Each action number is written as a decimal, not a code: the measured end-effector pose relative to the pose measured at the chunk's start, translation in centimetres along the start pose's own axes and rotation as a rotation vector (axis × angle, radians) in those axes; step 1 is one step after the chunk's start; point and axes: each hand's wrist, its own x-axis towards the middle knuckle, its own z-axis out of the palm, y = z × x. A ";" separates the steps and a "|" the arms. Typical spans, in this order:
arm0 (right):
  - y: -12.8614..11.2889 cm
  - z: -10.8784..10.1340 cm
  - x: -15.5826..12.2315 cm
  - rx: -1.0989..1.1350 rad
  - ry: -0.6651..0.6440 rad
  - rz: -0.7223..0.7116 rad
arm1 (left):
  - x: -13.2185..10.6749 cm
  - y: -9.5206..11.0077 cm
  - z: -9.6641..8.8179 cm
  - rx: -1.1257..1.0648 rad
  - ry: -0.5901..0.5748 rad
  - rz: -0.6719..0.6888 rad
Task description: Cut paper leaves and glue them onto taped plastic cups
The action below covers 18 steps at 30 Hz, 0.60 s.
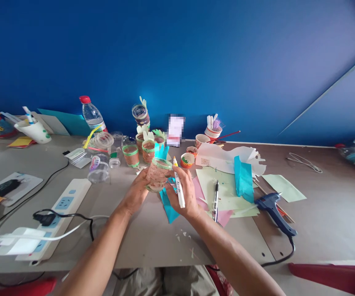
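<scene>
Left hand (138, 191) gripping the brown cup (160, 176) by its left side, cup between hands; right hand (189, 196) closed on a white marker (179, 191), contact with cup unclear. Around: power strip (77, 198), painted cups (131, 156) crowding behind, pen (216, 199) on papers (229, 193), glue gun (274, 207).
</scene>
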 end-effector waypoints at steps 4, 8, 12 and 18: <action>-0.2 -0.2 -0.1 0.068 0.029 -0.009 | 0.2 -0.1 -0.2 -0.068 0.014 -0.001; 0.5 -0.1 -0.2 0.076 0.243 0.094 | 0.3 0.5 -0.7 -0.203 0.072 0.008; 1.3 0.6 -0.6 0.099 0.285 0.210 | 0.3 1.1 -0.9 -0.302 0.134 -0.045; 1.5 1.2 -1.2 0.119 0.120 0.273 | 0.3 1.1 -1.1 -0.342 0.175 -0.064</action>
